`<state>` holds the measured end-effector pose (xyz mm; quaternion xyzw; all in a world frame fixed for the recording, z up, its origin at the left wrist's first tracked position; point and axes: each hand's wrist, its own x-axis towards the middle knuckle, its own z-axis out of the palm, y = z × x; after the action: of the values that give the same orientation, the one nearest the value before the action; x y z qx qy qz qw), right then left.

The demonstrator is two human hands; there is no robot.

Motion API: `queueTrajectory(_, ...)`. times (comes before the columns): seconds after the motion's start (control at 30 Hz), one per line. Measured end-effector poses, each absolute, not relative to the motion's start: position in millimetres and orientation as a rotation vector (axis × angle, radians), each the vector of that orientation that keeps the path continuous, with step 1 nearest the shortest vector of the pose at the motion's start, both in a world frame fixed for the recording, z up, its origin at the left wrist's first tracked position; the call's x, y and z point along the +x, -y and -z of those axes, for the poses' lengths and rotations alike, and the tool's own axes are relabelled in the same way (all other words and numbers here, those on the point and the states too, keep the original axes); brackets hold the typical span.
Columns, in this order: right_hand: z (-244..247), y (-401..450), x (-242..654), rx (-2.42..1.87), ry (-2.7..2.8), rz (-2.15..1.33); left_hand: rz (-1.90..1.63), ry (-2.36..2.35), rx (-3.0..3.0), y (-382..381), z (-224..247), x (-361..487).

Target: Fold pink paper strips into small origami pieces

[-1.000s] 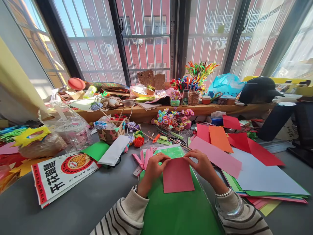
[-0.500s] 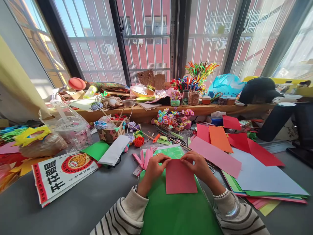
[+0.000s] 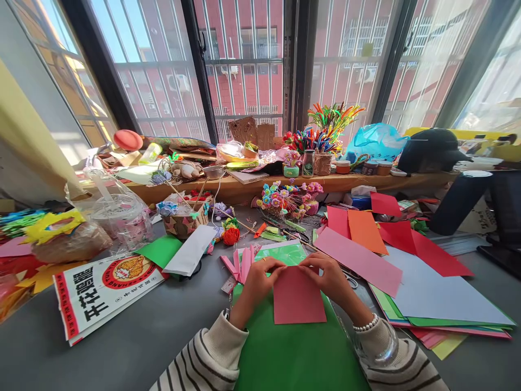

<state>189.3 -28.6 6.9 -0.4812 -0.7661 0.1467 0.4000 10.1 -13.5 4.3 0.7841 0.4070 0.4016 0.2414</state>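
A pink square of paper (image 3: 300,298) is held up over a green sheet (image 3: 301,353) on the grey table. My left hand (image 3: 260,279) pinches its top left corner between thumb and fingers. At the top right corner, my right hand (image 3: 328,276) pinches the same paper, its fingertips close to those of the left. The far edge of the paper is partly hidden behind the fingers. Just beyond my left hand lie several folded pink paper strips (image 3: 244,264).
To the right, a long pink sheet (image 3: 358,260) and a white sheet (image 3: 443,293) top a pile of coloured paper. A printed paper bag (image 3: 109,293) lies left. Wire flowers (image 3: 287,196) and scissors (image 3: 299,233) are beyond the green sheet. A dark cylinder (image 3: 459,202) stands right.
The pink paper has shifted slightly left and a touch nearer to me. Both hands keep their pinch, and the right has come a little closer to the left.
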Motion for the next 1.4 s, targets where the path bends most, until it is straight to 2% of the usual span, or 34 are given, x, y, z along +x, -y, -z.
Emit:
queueTrajectory(0.33,-5.1,23.1,203.1,-1.322,1.684,-0.183,-1.119,-1.165,2.097,10.7,-1.3,6.5)
queueTrajectory(0.53,-3.4,25.7,183.7,-1.211,1.998,-0.313,-1.080,-1.116,2.107,12.5,-1.4,9.1)
queueTrajectory(0.77,0.2,23.5,189.8,-1.260,1.960,-0.317,-1.331,-1.255,1.926,9.7,-2.0,2.9)
queueTrajectory(0.97,-3.6,28.7,182.3,-1.217,2.012,-0.342,-1.035,-1.117,2.160,14.1,-2.2,9.3)
queueTrajectory(1.4,0.6,21.7,204.6,-1.372,1.650,-0.181,-1.177,-1.230,2.040,10.7,-0.3,3.9)
